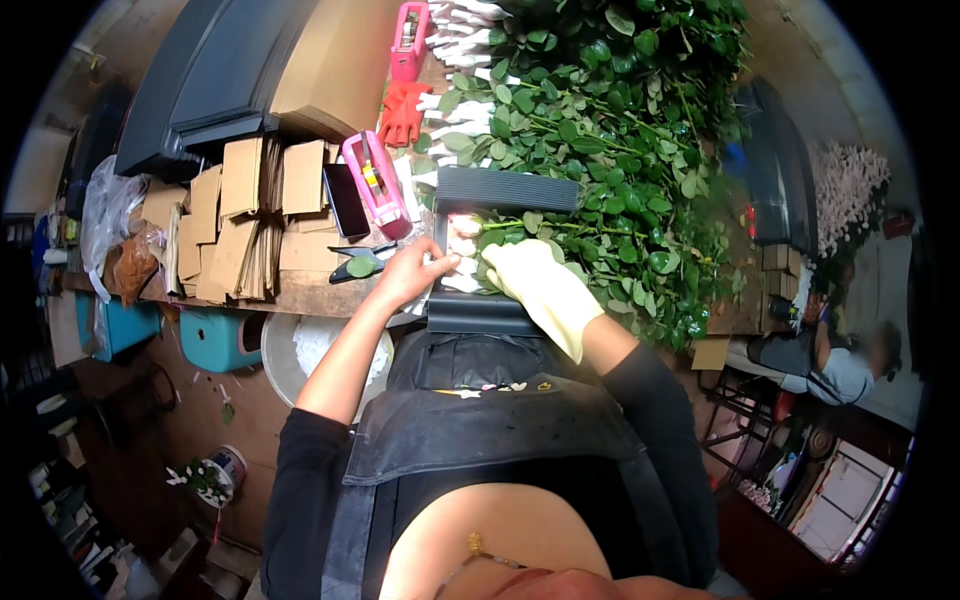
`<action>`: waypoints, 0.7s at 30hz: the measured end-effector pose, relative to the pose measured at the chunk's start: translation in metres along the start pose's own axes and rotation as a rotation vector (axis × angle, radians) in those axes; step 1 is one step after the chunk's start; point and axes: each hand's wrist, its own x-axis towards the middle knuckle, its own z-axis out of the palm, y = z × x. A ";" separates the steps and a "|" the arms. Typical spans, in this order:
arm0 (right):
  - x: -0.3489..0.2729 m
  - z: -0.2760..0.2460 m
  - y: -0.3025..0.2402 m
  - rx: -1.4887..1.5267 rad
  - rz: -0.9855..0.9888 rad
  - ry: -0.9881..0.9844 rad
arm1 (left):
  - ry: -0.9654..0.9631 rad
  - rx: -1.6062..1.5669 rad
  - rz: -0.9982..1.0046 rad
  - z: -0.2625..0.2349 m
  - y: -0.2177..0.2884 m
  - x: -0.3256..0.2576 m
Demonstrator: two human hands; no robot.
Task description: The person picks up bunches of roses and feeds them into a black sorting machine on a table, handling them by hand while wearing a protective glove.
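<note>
A pale pink rose (465, 224) lies in a dark grey trough-like holder with a ribbed far wall (508, 189) and a smooth near wall (480, 313). Its leafy stem runs to the right. More pale heads, some in white wrapping (463, 283), lie nearer me. My bare left hand (412, 272) is at the holder's left side, thumb and forefinger slightly apart beside the heads. My right hand (535, 285), in a pale yellow glove, curls over stems just below the heads; its grip is partly hidden. Leafy rose stems (620, 130) with white-wrapped heads (465, 125) pile up beyond.
Left of the holder are scissors (365, 262), a dark phone (346, 200), a pink tape dispenser (376, 185), another dispenser (409, 42), red gloves (403, 113) and stacked cardboard pieces (235, 225). A pale bin (283, 362) stands below the table edge. Another person (850, 365) sits far right.
</note>
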 end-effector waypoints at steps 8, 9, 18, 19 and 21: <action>0.011 -0.001 -0.002 0.042 0.067 -0.134 | 0.216 -0.473 -0.093 0.001 -0.022 -0.006; 0.012 0.006 0.002 0.051 0.080 -0.117 | 0.322 -0.602 -0.212 -0.019 -0.022 -0.005; -0.022 -0.058 -0.009 0.209 -0.096 -0.119 | -0.258 0.085 0.009 -0.009 -0.006 -0.008; -0.017 -0.054 -0.006 0.228 -0.099 -0.172 | -0.377 0.052 -0.051 -0.011 -0.001 0.001; -0.009 -0.051 -0.002 0.228 -0.080 -0.298 | -0.351 -0.163 -0.101 -0.013 0.006 -0.001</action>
